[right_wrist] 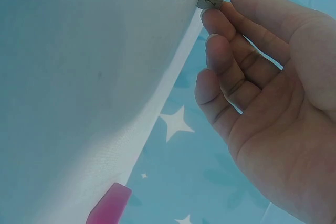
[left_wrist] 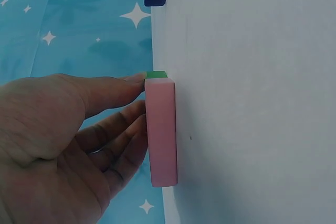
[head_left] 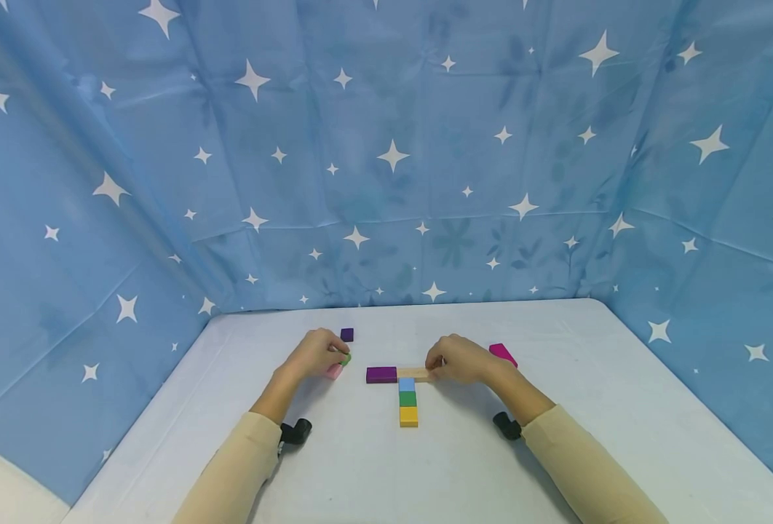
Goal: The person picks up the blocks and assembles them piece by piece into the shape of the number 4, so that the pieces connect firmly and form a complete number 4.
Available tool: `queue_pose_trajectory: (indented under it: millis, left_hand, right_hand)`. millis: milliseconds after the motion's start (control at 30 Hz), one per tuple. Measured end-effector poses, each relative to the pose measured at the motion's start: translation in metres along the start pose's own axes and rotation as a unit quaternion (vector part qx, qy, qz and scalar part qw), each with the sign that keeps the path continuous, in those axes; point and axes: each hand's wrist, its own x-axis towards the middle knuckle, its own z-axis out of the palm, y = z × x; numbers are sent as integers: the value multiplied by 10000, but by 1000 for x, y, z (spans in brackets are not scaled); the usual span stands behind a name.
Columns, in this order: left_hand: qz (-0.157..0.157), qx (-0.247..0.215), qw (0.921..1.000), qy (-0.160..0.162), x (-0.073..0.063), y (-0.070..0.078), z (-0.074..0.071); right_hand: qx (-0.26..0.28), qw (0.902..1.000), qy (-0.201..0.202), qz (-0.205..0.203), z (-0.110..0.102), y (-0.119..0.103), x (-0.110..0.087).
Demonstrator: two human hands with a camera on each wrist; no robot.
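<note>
My left hand [head_left: 317, 354] is at a small green block [head_left: 346, 359], its thumb and fingers pinching it, though the index finger is partly hidden. A pink block [left_wrist: 161, 132] lies right beside it, in front of the green one in the left wrist view. My right hand [head_left: 460, 359] pinches the right end of a plain wooden block [head_left: 413, 374], whose end face reads 24 in the right wrist view. That block lines up with a purple block [head_left: 381, 375] on its left. Below them a light blue block [head_left: 407, 384], a green block [head_left: 407, 399] and a yellow block [head_left: 409, 417] form a column.
A dark purple cube [head_left: 347, 335] lies beyond my left hand. To the right, a magenta block [head_left: 503, 354] is partly behind my right hand and wrist. All rest on a white table [head_left: 373, 473], with a blue star-patterned curtain [head_left: 386, 182] behind.
</note>
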Motion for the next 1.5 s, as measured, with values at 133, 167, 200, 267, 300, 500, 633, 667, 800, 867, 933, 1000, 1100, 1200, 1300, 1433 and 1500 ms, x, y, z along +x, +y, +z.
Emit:
queue_pose_trajectory:
  millis: [133,167,200,267,300,500,633,667,800,867,933,1000,1100,1200,1300,1433,1500]
  left_hand:
    - [97,-11,9999,-71,1,4,1]
    - [110,-18,9999,-106,1,5,1]
    - [118,-33,9998,-145,1,6,1]
    - [134,-80,9996,-235,0,7,2]
    - [151,-98,9995,-273,0,8,2]
    - [152,-168,9989,-422,-2,11,1]
    - [103,-271,9981,-542,-3,13,0]
    - [107,-288,9979,-572,-3,13,0]
    - [183,-236,9975,-642,-3,16,0]
    - [249,-177,9974,-657,-3,17,1]
    - [301,-156,9973,-651,-4,18,2]
    - [345,-139,9972,-655,-4,19,2]
    - [413,-55,9973,-611,-5,21,3]
    - [474,22,9972,-584,-5,21,4]
    - [464,-10,9971,-596,-5,23,5]
    - [456,-17,9970,-621,-6,24,5]
    - [468,-9,9970,-623,-6,24,6]
  right_hand:
    - [15,10000,1,28,-1,0,0]
    - [8,10000,4,24,-1,0,0]
    - [4,10000,1,19,-1,0,0]
    - [-14,10000,0,4,-1,0,0]
    - [-15,10000,-1,-1,-1,0,1]
    - [-26,10000,-5,-20,-1,0,1]
    - [9,10000,-7,-2,-1,0,1]
    - [22,10000,-7,4,-2,0,1]
    - [21,10000,-12,-6,-2,0,0]
    - [3,10000,-20,-20,-1,1,0]
    - [-7,10000,-29,-28,-1,1,1]
    - [-5,10000,-37,-17,0,2,1]
    - [-3,10000,-37,-23,1,2,0]
    - [-11,10000,-31,-19,2,3,1]
    - [0,10000,-15,3,2,3,2]
    - [5,10000,-3,16,1,2,1]
    - [27,10000,-5,37,1,1,1]
